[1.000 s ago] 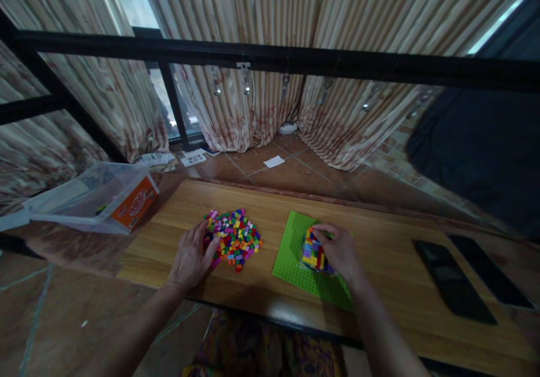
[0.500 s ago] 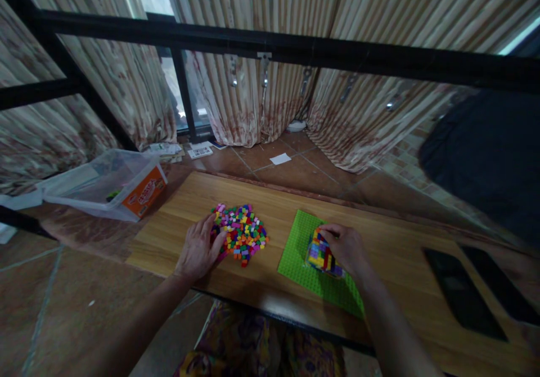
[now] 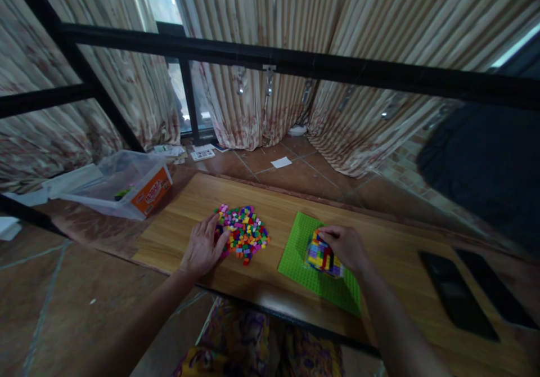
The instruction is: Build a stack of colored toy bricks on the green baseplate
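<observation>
A heap of small coloured toy bricks (image 3: 248, 233) lies on the wooden table. At its left edge rests my left hand (image 3: 203, 247), thumb and fingers apart, the fingertips touching or just over the nearest bricks. Further right, a block of multicoloured bricks (image 3: 319, 253) is built up on a bright green studded baseplate (image 3: 293, 253). My right hand (image 3: 345, 246) reaches over this build from the right, thumb and forefinger pinched together at its far edge. Whatever lies between those fingertips is too small and hidden to make out.
Beyond the table's left end stands a clear plastic box (image 3: 101, 197) with an orange label. Two dark flat slabs (image 3: 458, 292), phone-like, lie at the table's right. A black metal rail (image 3: 295, 64) crosses in front of striped curtains. Paper (image 3: 281, 162) lies on the tiled floor.
The whole view has shifted slightly. Both hands keep nearly the same places, the left by the brick heap and the right pinching at the build's far edge.
</observation>
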`<state>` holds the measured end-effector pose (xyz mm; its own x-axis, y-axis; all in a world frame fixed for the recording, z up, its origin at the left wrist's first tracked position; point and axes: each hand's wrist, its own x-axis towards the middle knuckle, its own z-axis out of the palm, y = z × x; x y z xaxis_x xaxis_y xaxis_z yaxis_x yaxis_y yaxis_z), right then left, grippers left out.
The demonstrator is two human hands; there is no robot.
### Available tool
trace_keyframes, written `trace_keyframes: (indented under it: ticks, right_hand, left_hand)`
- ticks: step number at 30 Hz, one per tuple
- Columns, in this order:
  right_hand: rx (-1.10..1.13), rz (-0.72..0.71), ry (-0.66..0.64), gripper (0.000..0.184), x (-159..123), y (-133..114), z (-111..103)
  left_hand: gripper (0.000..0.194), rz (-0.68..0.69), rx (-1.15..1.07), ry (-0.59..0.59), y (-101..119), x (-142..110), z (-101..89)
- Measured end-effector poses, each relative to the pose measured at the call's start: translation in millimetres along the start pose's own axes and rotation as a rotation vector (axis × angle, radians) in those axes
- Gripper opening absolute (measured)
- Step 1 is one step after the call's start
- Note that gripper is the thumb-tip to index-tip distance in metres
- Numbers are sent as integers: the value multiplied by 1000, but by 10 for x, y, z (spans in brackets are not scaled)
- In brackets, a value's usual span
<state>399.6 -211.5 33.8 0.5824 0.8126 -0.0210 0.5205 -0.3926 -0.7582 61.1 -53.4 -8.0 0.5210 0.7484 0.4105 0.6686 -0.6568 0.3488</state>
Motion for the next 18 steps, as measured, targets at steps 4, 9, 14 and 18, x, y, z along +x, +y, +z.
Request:
trace_keyframes:
  ticks: [4, 9, 14, 18]
  right_hand:
    - [-20, -61, -25, 20, 34, -21, -15]
    - [-15, -97, -29, 19, 19, -37, -23]
    - [29, -109, -35, 27, -65, 10, -27]
    - [55, -115, 14, 39, -148, 86, -104]
  left_hand:
    - [51, 8, 8, -2, -5, 1, 4]
    - [51, 14, 21, 19, 7, -4, 4]
    - [51, -6, 16, 20, 22, -4, 9]
    - [49, -16, 10, 33, 16, -1, 31]
